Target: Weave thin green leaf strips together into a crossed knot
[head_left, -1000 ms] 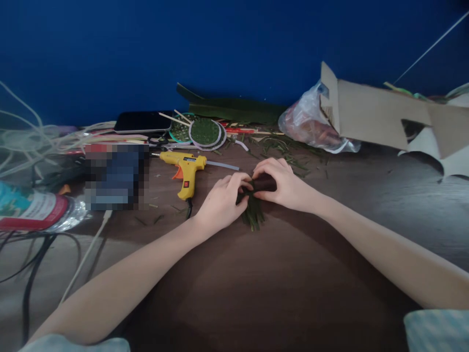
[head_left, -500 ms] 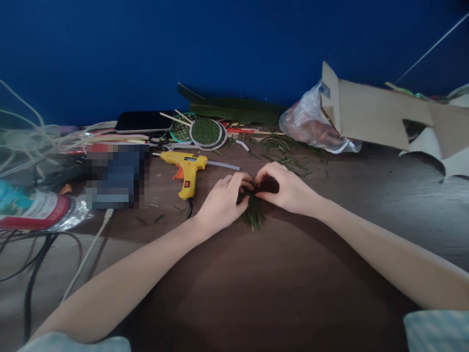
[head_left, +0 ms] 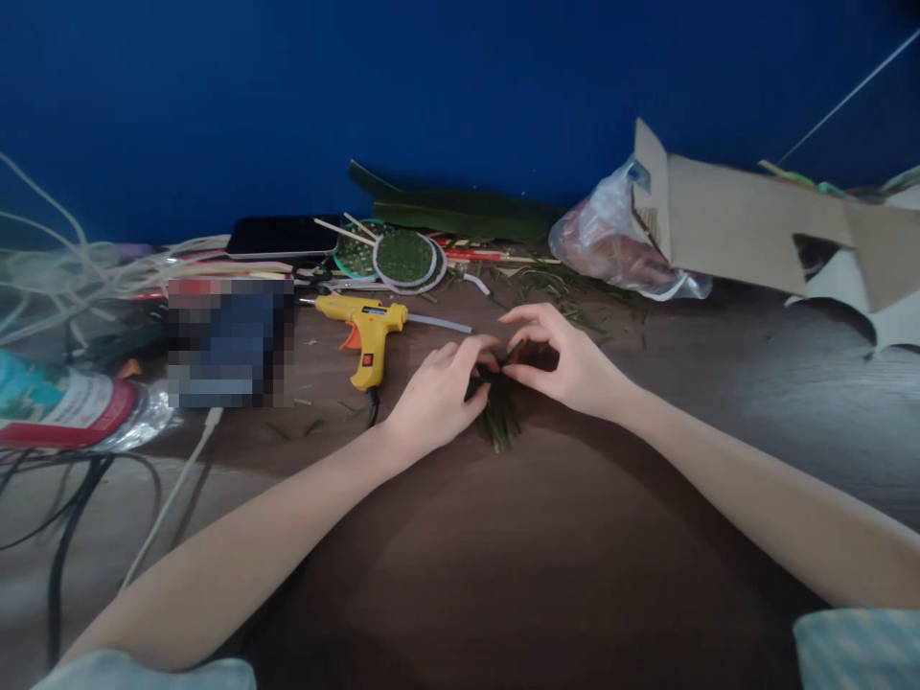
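Note:
My left hand (head_left: 442, 391) is closed around the top of a small bundle of dark green leaf strips (head_left: 499, 424), whose loose ends fan out below the fingers toward me. Right beside it, my right hand (head_left: 564, 362) pinches a thin green leaf strip (head_left: 517, 351) between thumb and fingers at the top of the bundle. The fingers of both hands hide most of the bound part. A yellow hot glue gun (head_left: 374, 331) lies to the left of my left hand, with a clear glue stick (head_left: 440, 324) sticking out of its back.
Behind lie round green woven pieces (head_left: 404, 259), a long leaf (head_left: 467, 216), leaf scraps (head_left: 546, 285) and a black phone (head_left: 283, 238). A plastic bag (head_left: 608, 235) and cardboard box (head_left: 747, 220) stand right. Left are a bottle (head_left: 79, 407), a blurred-out device (head_left: 237, 345) and cables (head_left: 64, 556).
My right hand's upper fingers have lifted and spread a little, and a strip shows between them. My left hand keeps its hold on the bundle, almost unmoved.

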The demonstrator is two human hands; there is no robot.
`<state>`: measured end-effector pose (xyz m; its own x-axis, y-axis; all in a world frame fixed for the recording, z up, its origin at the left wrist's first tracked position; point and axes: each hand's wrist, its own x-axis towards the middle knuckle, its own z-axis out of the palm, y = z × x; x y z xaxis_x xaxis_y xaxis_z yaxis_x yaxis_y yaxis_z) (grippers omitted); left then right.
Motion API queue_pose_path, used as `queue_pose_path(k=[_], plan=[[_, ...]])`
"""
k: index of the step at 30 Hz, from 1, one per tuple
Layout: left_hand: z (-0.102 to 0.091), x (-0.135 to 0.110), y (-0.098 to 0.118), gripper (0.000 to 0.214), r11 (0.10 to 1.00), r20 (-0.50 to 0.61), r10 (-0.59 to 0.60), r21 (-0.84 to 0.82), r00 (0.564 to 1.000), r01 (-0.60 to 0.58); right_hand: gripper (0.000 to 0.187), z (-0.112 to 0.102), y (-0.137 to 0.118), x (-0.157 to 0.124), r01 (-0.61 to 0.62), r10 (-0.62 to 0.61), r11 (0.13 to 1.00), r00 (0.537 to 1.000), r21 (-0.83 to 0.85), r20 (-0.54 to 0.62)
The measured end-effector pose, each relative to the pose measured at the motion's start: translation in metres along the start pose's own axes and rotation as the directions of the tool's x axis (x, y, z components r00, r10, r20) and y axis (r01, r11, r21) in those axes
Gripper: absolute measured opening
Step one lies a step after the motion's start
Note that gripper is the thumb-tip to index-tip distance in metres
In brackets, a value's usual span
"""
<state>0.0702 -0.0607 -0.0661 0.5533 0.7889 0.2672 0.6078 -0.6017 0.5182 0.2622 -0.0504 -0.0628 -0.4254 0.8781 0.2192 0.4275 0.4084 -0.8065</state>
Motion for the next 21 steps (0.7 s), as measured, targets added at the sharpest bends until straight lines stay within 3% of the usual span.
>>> queue_pose_path(k=[5,9,12,16,21], plan=[[-0.0012,0.0018,-0.0015,0.022,0.992,0.053,0.070,0.099,0.996,-0.075,0.013,-0.0026,-0.0043,0.0016,-0.084,0.082,0.996,0.995,-0.027,-0.055],[-0.0007,0.0011,-0.0025,0.023,0.992,0.064,0.076,0.098,0.995,-0.082,0.014,-0.0039,-0.0021,0.0026,-0.109,0.103,0.992,0.991,-0.059,-0.086],[-0.0005,0.0007,-0.0021,0.022,0.991,0.063,0.074,0.105,0.995,-0.080,0.010,-0.0043,0.0017,0.0032,-0.054,0.033,0.978,0.994,-0.199,-0.108],[-0.0006,0.0009,-0.0010,0.022,0.990,0.062,0.084,0.110,0.995,-0.090,0.007,-0.0029,0.0040,0.0042,0.049,-0.063,0.942,0.998,-0.332,-0.032],[-0.0006,0.0004,0.0007,0.022,0.995,0.011,0.034,0.089,0.999,-0.035,0.004,-0.0023,0.0034,0.0045,0.036,-0.034,0.932,0.999,-0.360,0.012]])
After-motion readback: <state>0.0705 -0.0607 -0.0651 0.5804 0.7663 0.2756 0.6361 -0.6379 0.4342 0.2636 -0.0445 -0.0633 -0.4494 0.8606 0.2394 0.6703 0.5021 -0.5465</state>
